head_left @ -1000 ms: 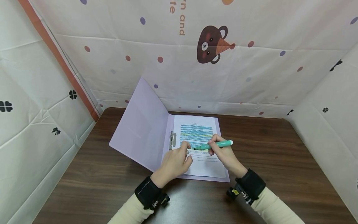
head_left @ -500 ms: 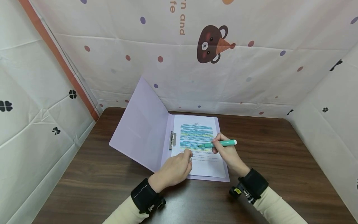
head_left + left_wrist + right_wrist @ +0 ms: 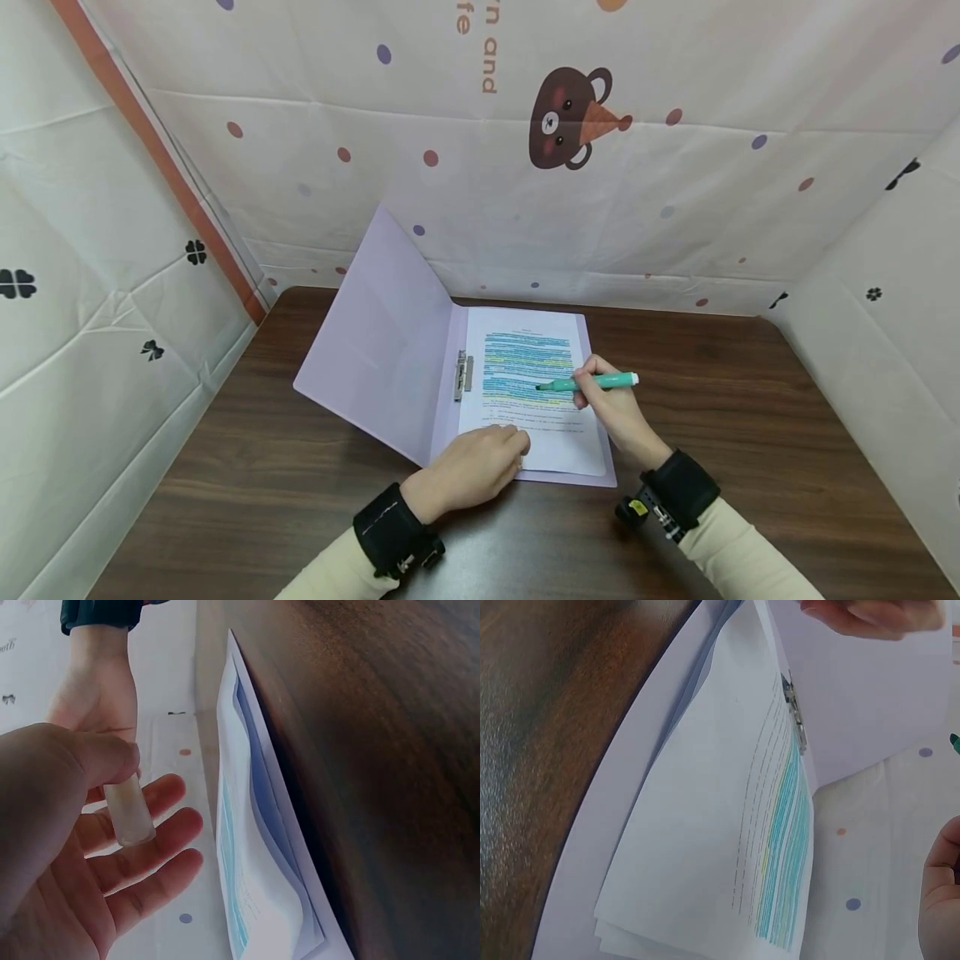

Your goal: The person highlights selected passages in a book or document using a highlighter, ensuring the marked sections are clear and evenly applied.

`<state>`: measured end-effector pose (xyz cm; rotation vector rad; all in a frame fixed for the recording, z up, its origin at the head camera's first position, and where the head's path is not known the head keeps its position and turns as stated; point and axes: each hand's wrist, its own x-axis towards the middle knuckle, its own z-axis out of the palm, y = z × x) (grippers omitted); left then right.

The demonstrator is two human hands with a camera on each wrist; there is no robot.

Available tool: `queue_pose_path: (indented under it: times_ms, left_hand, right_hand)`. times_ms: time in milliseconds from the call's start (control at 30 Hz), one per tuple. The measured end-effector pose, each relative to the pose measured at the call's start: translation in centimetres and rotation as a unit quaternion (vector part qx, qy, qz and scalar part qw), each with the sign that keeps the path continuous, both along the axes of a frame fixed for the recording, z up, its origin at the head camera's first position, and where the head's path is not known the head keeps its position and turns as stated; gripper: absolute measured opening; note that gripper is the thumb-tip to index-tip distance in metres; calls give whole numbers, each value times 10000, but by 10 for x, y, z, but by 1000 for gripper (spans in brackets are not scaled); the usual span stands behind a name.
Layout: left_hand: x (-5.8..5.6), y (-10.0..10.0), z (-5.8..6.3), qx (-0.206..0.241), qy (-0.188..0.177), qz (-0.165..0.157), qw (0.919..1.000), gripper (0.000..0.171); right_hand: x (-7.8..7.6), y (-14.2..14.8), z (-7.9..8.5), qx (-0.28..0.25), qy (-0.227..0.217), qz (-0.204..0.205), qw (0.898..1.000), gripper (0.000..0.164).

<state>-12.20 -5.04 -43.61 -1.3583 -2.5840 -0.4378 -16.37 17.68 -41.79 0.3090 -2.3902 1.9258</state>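
A green marker pen with a dark tip is pinched in my right hand, tip pointing left over the highlighted lines. The printed page carries blue and yellow bands and lies in an open lilac folder. Over the page's lower left corner is my left hand. In the left wrist view its thumb presses a small whitish, translucent cap against the fingers. The right wrist view catches only the marker's dark tip and part of the right hand at its edge.
A metal clip sits along the folder's spine, and the folder's cover leans up at the left. Several sheets are stacked in it, their edges slightly curled. The dark wooden table ends at a patterned cloth backdrop.
My left hand has drawn back from the printed lines toward the page's lower left corner. The right hand has shifted slightly right and up, carrying the marker pen.
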Motion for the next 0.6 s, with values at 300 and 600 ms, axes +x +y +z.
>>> queue_pose_path:
  times_ms: [300,600]
  left_hand:
    - [5,0,-2,-223,646,-452,9966,7]
    - [11,1,-9,-521,875,-705,9923,11]
  right_hand:
    - [-3,4,-6,-103,132,-32,9999,22]
    - [-5,6,-8,-132,69,-158,9998,23]
